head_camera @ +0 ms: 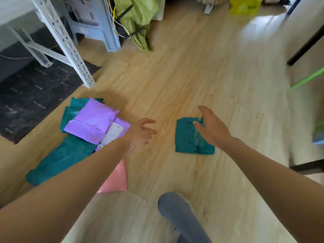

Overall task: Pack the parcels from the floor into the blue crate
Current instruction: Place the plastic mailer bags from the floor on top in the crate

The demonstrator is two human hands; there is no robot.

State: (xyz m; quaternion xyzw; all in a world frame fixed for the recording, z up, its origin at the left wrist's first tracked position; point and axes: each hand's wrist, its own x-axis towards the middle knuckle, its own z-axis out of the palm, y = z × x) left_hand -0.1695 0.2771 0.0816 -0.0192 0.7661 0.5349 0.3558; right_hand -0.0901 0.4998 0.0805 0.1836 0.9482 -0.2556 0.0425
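Step in hand, as I judged it: the pick-up, with nothing grasped yet. The right hand [213, 130] was spread, fingers straight-ish and apart, holding nothing. It hung over the far right corner of the small teal parcel [185, 137]. I could not tell whether it touched the parcel. That parcel lay flat on the wood floor [192, 76], mostly under and just left of the right palm.

The left hand [140, 134] had loosely curled, parted fingers and was empty, over bare floor. The small teal parcel was near its fingertips on the right. The purple parcel [94, 120] was just beside its wrist on the left, stacked on teal ones. A long teal parcel [61, 160] ran under the left forearm, and a pink parcel [115, 179] showed beneath it, closer to the body.

The blue crate was not in view.

Next move likely called for lowering the right hand and pinching the small teal parcel by an edge. The soft bag would probably sag, so the left hand could support it. After that the crate had to be found.
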